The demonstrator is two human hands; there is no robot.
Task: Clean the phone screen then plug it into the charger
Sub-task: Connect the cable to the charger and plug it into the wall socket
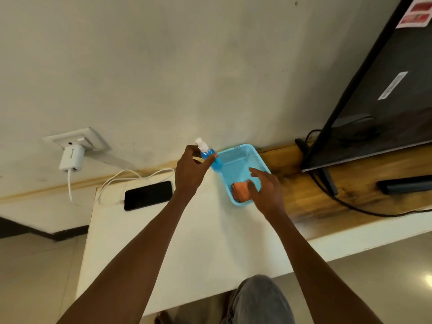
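Observation:
A black phone (148,195) lies screen up on the white table (210,242), left of my arms. A white charger (71,158) sits in the wall socket, and its white cable (121,178) loops down to the table beside the phone, unplugged from it. My left hand (190,170) grips a small blue spray bottle (208,153) with a white nozzle, held at the left rim of a blue basket (243,160). My right hand (265,187) reaches into the basket, its fingers touching a folded orange cloth (240,191) at the near end.
A wooden shelf (350,183) runs along the wall to the right, bearing a large black TV (385,101), its black cable (346,204) and a dark remote-like bar (404,183). The wall stands right behind the table. My knee (259,300) shows below the table's near edge.

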